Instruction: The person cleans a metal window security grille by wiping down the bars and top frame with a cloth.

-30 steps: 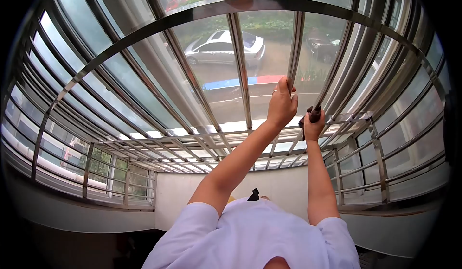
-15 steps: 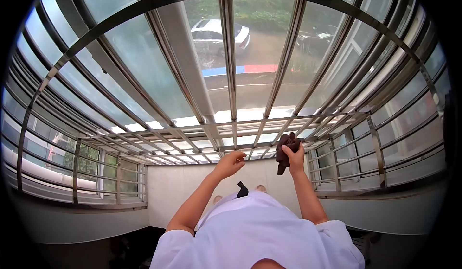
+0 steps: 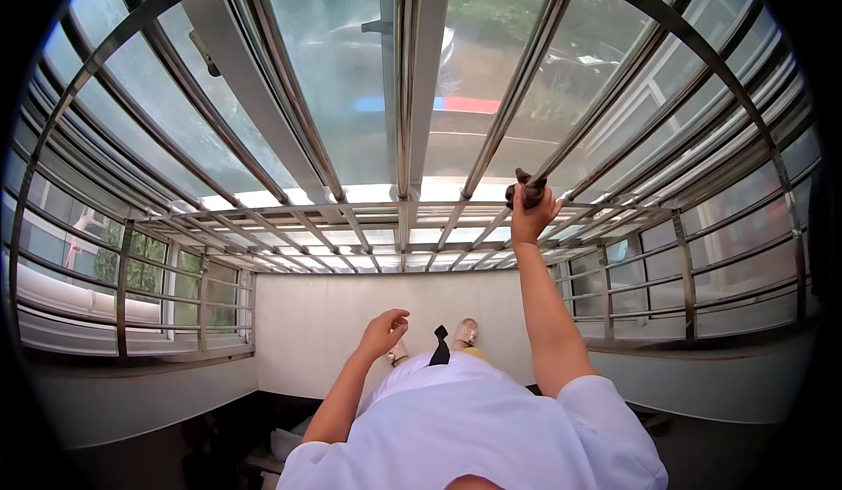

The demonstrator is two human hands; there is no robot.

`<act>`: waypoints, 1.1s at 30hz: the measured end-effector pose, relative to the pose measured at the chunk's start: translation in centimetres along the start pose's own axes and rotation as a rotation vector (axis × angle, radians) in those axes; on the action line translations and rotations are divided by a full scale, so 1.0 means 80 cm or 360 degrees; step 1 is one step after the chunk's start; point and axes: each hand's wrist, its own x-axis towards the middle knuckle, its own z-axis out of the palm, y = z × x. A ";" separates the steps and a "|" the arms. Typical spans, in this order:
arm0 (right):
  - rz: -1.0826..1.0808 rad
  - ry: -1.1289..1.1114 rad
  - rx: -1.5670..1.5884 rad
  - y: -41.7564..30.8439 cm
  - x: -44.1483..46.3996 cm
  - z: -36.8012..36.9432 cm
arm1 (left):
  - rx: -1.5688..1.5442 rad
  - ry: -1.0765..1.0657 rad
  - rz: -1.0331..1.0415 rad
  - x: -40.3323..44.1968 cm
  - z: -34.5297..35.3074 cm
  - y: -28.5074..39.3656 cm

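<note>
My right hand (image 3: 537,216) is raised to the metal window bars, its fingers closed around a dark brown cloth (image 3: 526,190). The cloth is bunched against one slanting metal bar (image 3: 574,131), near its lower end. My left hand (image 3: 383,332) hangs in front of my body, away from the bars. Its fingers are loosely bent, with nothing seen in them.
A cage of metal bars with a lower rail (image 3: 368,207) surrounds me in front and on both sides. A pale ledge (image 3: 307,315) lies beneath, with my shoes (image 3: 466,332) on it. Window panes and an outdoor road are beyond the bars.
My right hand has gone up and forward with the cloth, onto a bar. The left hand has dropped back toward my body. The whole view has shifted, and my shoes show more.
</note>
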 end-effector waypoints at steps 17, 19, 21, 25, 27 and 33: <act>0.1628 -0.1512 0.2247 -0.108 -0.092 -0.132 | -0.0244 0.0051 0.0112 -0.012 -0.047 0.005; 0.1749 -0.1651 0.2553 -0.139 -0.105 -0.127 | -0.0295 0.0126 0.0169 -0.016 -0.056 0.029; 0.1724 -0.1730 0.2625 -0.170 -0.105 -0.123 | -0.0316 0.0191 0.0192 -0.020 -0.063 0.051; 0.1736 -0.1972 0.2838 -0.203 -0.108 -0.106 | -0.0410 0.0703 0.0541 -0.034 -0.069 0.088; 0.1776 -0.2060 0.2951 -0.207 -0.115 -0.096 | -0.0394 0.0831 0.0588 -0.043 -0.075 0.105; 0.1830 -0.2526 0.2830 -0.246 -0.141 -0.083 | 0.0411 0.1389 0.0802 -0.054 -0.109 0.129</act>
